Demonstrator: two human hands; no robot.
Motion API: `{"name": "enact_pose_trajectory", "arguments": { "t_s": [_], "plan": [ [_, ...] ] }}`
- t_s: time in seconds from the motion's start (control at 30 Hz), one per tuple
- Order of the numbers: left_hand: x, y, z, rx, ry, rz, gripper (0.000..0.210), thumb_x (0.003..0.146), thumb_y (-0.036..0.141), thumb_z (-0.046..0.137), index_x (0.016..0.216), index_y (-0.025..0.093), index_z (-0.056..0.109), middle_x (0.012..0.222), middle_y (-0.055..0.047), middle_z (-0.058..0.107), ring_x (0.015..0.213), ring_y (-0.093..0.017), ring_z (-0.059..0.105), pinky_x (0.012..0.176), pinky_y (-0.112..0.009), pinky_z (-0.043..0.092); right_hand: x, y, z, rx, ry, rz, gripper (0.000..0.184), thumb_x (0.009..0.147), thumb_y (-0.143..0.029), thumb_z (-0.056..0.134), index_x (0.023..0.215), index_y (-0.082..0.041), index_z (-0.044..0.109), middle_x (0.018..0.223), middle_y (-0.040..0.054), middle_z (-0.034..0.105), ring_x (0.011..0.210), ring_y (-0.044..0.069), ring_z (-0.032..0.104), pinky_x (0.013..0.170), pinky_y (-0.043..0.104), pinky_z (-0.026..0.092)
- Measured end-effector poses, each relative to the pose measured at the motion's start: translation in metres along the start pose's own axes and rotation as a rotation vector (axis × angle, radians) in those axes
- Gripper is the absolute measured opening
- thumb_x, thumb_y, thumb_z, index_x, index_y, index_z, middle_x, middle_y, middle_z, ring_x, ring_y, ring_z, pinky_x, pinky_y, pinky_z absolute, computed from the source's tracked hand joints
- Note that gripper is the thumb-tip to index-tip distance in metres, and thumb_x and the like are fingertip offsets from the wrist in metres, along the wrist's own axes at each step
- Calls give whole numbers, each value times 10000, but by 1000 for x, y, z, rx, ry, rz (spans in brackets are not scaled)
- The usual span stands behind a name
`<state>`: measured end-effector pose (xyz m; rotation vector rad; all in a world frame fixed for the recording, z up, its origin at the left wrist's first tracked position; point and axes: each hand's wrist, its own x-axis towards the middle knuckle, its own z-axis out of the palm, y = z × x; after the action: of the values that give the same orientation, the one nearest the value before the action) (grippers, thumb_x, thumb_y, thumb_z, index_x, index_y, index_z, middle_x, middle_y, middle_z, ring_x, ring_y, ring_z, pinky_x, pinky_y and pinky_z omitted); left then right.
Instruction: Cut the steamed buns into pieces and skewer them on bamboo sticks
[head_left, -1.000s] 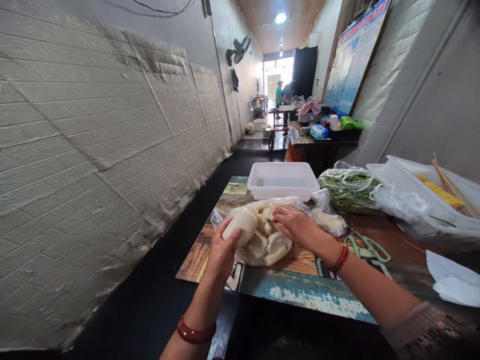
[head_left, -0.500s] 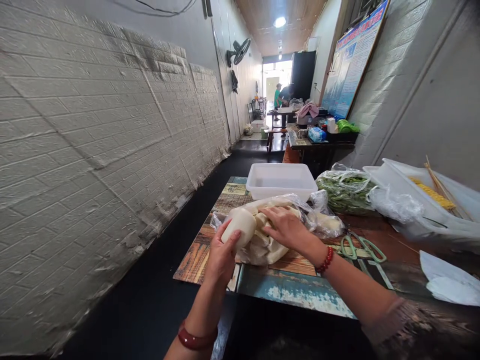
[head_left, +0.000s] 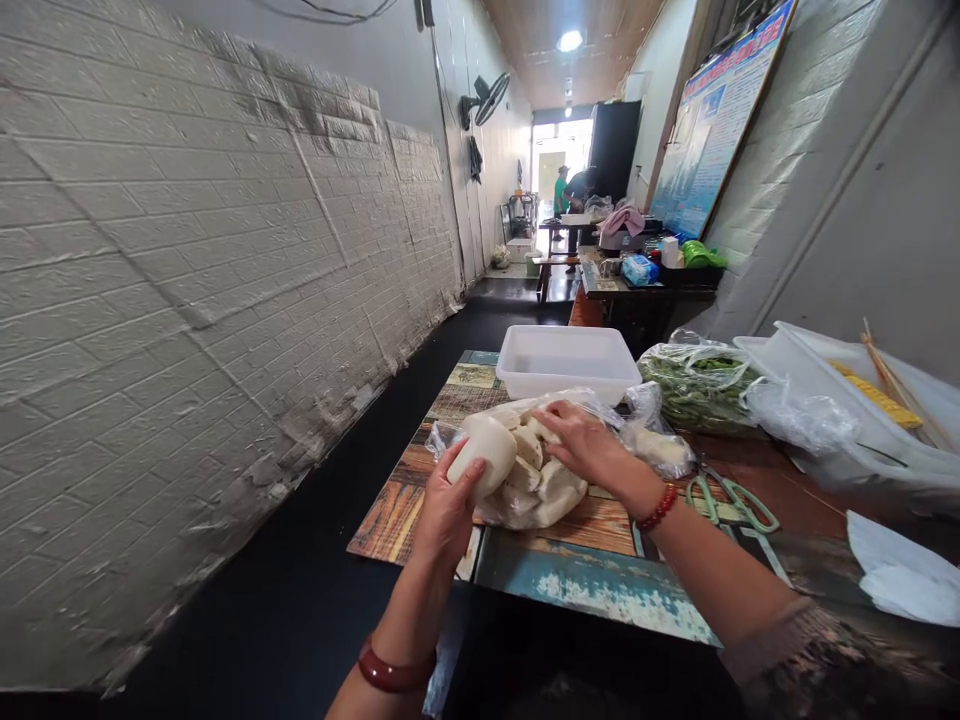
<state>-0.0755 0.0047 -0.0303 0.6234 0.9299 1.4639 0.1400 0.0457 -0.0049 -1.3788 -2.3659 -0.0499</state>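
Note:
My left hand is closed around a smooth, white, rounded piece of food, its exact kind unclear, tilted at the left side of an opened clear plastic bag. Inside the bag lie several pale, cream-coloured pieces with curved edges. Over them reaches my right hand, fingers apart and slightly bent, the tips at the upper pieces; I see nothing held in it. An open white plastic tub stands just behind the bag.
Right of the bag lie a small wrapped pale bundle, green-handled scissors and white tissue. Behind are a bag of green vegetables and a white bin with sticks. A patterned tabletop ends at the left; people are far off.
My right hand has drawn back slightly to the right, its fingers more bent, uncovering more pale pieces. My left hand keeps its hold on the white piece. The camera view has shifted slightly.

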Motion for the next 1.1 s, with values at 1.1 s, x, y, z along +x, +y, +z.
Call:
{"name": "enact_pose_trajectory", "arguments": {
  "t_s": [1.1],
  "plan": [
    [-9, 34, -38, -214, 21, 129, 469, 726, 258, 823, 1168, 174, 690, 1100, -98, 755, 938, -246, 720, 847, -345, 608, -6, -65, 15, 300, 80, -190, 321, 922, -112, 584, 1231, -175, 643, 1233, 117, 662, 1144, 265, 582, 1028, 435, 476]
  ]
}}
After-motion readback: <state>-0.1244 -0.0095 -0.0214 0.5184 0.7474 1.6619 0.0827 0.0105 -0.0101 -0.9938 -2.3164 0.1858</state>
